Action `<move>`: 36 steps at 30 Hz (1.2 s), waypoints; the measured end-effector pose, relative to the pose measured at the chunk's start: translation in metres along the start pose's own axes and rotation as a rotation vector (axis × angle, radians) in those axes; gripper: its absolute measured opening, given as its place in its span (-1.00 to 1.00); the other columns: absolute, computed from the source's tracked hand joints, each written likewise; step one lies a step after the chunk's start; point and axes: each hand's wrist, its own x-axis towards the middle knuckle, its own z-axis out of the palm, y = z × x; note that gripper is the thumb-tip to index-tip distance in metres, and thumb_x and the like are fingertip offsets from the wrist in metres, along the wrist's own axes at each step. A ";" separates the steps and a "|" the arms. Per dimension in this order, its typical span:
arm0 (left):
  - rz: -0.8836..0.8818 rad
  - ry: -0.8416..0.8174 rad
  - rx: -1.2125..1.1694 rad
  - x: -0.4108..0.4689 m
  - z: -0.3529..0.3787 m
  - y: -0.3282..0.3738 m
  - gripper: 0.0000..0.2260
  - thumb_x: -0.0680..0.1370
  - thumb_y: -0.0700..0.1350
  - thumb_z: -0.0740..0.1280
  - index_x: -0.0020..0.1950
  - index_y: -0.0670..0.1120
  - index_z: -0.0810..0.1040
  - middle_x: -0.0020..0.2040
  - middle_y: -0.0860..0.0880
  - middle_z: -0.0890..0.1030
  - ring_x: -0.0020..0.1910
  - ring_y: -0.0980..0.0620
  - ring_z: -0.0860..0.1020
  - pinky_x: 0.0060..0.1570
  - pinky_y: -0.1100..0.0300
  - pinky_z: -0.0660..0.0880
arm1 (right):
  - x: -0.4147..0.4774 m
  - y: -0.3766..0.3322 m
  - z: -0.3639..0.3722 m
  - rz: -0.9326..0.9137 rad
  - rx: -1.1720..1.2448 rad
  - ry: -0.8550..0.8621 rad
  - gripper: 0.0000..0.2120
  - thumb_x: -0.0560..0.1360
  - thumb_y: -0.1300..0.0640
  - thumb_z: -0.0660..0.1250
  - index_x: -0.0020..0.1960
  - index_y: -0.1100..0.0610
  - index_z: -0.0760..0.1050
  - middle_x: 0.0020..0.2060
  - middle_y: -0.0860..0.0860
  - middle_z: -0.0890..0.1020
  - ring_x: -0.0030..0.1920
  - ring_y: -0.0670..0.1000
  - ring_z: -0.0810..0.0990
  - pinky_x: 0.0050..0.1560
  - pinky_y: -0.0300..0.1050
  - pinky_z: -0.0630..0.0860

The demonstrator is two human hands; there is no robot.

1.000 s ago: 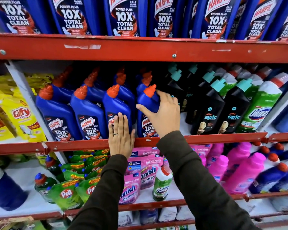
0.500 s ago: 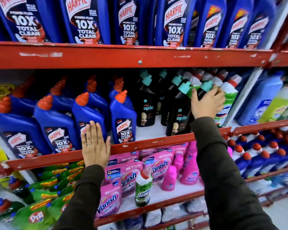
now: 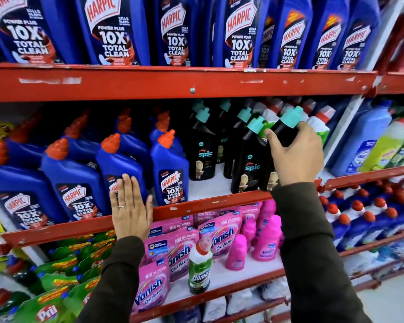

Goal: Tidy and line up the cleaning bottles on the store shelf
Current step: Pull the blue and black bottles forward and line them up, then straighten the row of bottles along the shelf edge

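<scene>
On the middle shelf [image 3: 203,202] stand blue Harpic bottles [image 3: 170,169] with orange caps on the left and black Spic bottles [image 3: 202,155] with teal caps in the middle. My right hand [image 3: 296,152] is shut on the neck of the rightmost front black Spic bottle [image 3: 286,129], just under its teal cap. The bottle's lower body is hidden behind my hand. My left hand [image 3: 130,209] lies flat and open, fingers together, against the shelf's red front rail and the label of a front Harpic bottle [image 3: 117,164]. A bare white gap [image 3: 205,187] separates the Harpic row from the Spic bottles.
Green and white Domex bottles [image 3: 317,127] stand right of the Spic group. Large Harpic bottles [image 3: 238,31] fill the top shelf. Below are pink Vanish pouches [image 3: 154,290], pink bottles [image 3: 266,238], a lone Domex bottle [image 3: 200,269] and green Pril pouches [image 3: 49,308]. Light blue bottles [image 3: 364,141] fill the bay at right.
My right hand left the front Harpic bottle, moved right and closed on the black Spic bottle's neck. My view shifted right. My left hand stayed flat against the shelf rail.
</scene>
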 end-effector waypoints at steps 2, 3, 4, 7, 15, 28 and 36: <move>0.004 0.004 0.004 0.000 0.000 -0.001 -0.41 0.76 0.08 -0.08 0.68 -0.18 -0.21 0.68 -0.11 -0.25 0.67 -0.05 -0.22 0.64 -0.02 -0.22 | -0.009 -0.017 -0.012 -0.013 0.010 -0.033 -0.46 0.45 -0.30 0.45 0.12 0.16 0.57 -0.02 0.16 0.69 0.07 0.26 0.62 -0.05 0.06 0.49; 0.006 0.005 0.004 0.000 0.000 0.000 -0.41 0.76 0.08 -0.09 0.68 -0.19 -0.21 0.67 -0.11 -0.25 0.67 -0.06 -0.22 0.64 -0.02 -0.22 | -0.013 -0.025 -0.016 -0.014 0.031 -0.059 -0.47 0.42 -0.34 0.45 0.05 0.12 0.59 -0.09 0.12 0.70 0.01 0.24 0.65 -0.11 0.03 0.50; 0.006 0.003 0.008 0.000 0.000 0.000 -0.41 0.76 0.08 -0.09 0.68 -0.19 -0.22 0.67 -0.11 -0.25 0.67 -0.06 -0.22 0.64 -0.02 -0.23 | -0.019 -0.034 -0.017 -0.014 0.061 -0.089 -0.47 0.39 -0.37 0.45 0.00 0.10 0.61 -0.14 0.10 0.71 -0.03 0.21 0.67 -0.13 0.03 0.54; 0.004 -0.004 0.024 0.001 0.000 0.000 -0.41 0.76 0.08 -0.11 0.68 -0.19 -0.22 0.67 -0.12 -0.26 0.66 -0.07 -0.23 0.63 -0.02 -0.24 | -0.034 -0.057 -0.006 -0.020 0.125 -0.162 -0.44 0.35 -0.41 0.47 -0.08 0.11 0.60 -0.16 0.07 0.72 -0.03 0.18 0.69 -0.09 0.05 0.59; 0.007 -0.010 0.029 0.001 -0.001 -0.001 -0.41 0.76 0.09 -0.12 0.68 -0.19 -0.23 0.67 -0.12 -0.26 0.66 -0.06 -0.24 0.63 -0.02 -0.24 | -0.054 -0.084 0.045 -0.057 0.106 -0.300 -0.43 0.35 -0.42 0.45 0.02 0.06 0.60 -0.20 0.07 0.70 -0.09 0.22 0.69 -0.11 0.11 0.63; 0.024 0.014 0.068 0.002 -0.001 -0.001 -0.41 0.77 0.07 -0.08 0.67 -0.19 -0.23 0.67 -0.11 -0.27 0.66 -0.06 -0.24 0.64 -0.03 -0.23 | -0.060 -0.067 0.053 -0.099 0.193 -0.316 -0.20 0.36 -0.26 0.56 0.44 0.13 0.46 0.32 0.09 0.61 0.34 0.17 0.56 0.31 0.14 0.54; 0.010 -0.004 0.126 0.001 -0.004 0.003 -0.44 0.76 0.03 0.01 0.66 -0.22 -0.04 0.59 -0.33 0.18 0.67 -0.13 -0.18 0.63 -0.02 -0.23 | -0.167 -0.003 0.052 -0.118 0.379 -0.487 -0.51 0.42 -0.09 0.58 0.15 0.10 0.42 0.07 0.00 0.46 0.10 -0.03 0.46 0.21 -0.09 0.48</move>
